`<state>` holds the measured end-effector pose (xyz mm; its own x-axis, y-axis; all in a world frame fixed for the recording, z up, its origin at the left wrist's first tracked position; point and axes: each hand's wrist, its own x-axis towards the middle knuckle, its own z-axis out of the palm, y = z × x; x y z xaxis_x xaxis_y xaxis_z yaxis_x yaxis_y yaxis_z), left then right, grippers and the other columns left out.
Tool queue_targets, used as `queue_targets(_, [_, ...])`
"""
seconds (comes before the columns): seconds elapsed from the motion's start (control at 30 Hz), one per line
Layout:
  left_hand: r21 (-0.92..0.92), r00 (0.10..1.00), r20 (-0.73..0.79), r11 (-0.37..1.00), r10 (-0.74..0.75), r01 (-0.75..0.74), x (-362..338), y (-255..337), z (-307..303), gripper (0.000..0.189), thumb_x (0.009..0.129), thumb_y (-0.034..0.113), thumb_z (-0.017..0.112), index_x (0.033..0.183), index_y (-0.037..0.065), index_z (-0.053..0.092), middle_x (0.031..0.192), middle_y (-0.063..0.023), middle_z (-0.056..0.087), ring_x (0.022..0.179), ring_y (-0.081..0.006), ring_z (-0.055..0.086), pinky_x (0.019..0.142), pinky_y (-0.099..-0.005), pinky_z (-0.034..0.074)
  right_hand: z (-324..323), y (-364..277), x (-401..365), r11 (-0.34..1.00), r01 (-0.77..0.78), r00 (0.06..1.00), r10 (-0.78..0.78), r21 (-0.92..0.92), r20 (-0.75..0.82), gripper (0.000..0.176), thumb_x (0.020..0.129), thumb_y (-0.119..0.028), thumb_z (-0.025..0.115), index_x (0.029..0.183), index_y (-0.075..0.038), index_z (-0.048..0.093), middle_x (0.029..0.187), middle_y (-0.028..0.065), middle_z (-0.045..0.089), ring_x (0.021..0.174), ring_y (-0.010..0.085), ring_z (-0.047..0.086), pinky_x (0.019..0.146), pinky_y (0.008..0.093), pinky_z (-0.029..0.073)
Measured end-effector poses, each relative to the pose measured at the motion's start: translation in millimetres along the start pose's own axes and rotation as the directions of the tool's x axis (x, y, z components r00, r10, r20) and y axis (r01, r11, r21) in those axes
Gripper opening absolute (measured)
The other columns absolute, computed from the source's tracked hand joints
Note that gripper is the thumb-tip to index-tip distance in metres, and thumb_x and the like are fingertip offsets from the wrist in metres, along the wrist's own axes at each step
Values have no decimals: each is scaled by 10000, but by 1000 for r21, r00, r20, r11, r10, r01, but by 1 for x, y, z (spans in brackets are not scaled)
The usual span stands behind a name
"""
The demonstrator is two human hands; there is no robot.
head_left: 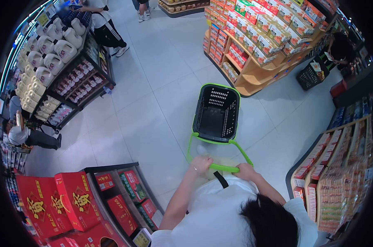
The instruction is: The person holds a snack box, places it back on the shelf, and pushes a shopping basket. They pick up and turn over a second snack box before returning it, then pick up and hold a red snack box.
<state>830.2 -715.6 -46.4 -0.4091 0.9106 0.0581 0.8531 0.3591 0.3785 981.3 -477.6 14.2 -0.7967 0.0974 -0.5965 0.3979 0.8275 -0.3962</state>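
Both hands are on the green handle (224, 168) of a black rolling basket (216, 112) with a green rim. My left hand (201, 164) is closed round the handle's left end, a thin bracelet at its wrist. Round the right end, my right hand (245, 171) has its fingers wrapped. The basket stands on the floor ahead of me, and no goods show inside it. A short black strap (221, 179) lies over the white shirt just below the handle.
Red gift boxes (80, 199) stand at the lower left, a shelf of white jugs (58, 51) at the upper left. Stacked cartons (252, 35) are ahead right, packed shelves (339, 181) at the right. Several people stand around; another black basket (309, 77) is at the upper right.
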Motion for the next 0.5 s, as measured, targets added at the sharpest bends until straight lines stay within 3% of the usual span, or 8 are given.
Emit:
queue_targets(0.17, [-9, 993, 15, 993, 120, -120, 35, -43, -29, 186, 720, 168, 641, 894, 116, 602, 750, -76, 651, 676, -294, 667, 587, -421, 509, -15, -19, 26, 992, -88, 996, 89, 87, -10, 333, 775, -416, 680, 857, -101, 752, 806, 179, 699, 781, 372, 674, 728, 453, 530])
queue_targets(0.23, [1, 977, 170, 991, 129, -131, 56, -64, -44, 202, 716, 197, 659, 890, 110, 605, 764, -74, 665, 680, -288, 674, 601, -422, 513, -27, -30, 40, 986, -122, 992, 125, 109, -19, 340, 778, -427, 679, 867, -107, 755, 810, 166, 706, 783, 366, 677, 729, 447, 533])
queue_targets(0.43, [-12, 923, 366, 992, 120, -124, 122, -106, -75, 300, 670, 220, 707, 935, 106, 628, 750, -97, 680, 686, -303, 685, 600, -445, 526, -74, -40, 81, 961, -193, 981, 192, 200, 25, 388, 764, -485, 682, 891, -127, 764, 816, 150, 715, 779, 350, 687, 730, 443, 537])
queue_targets(0.5, [-19, 929, 348, 991, 130, -131, 142, -122, -84, 302, 666, 212, 707, 938, 106, 630, 732, -101, 678, 675, -311, 683, 596, -449, 527, -97, -46, 92, 955, -207, 978, 206, 214, 26, 404, 755, -500, 685, 888, -127, 765, 808, 146, 714, 771, 346, 687, 723, 435, 537])
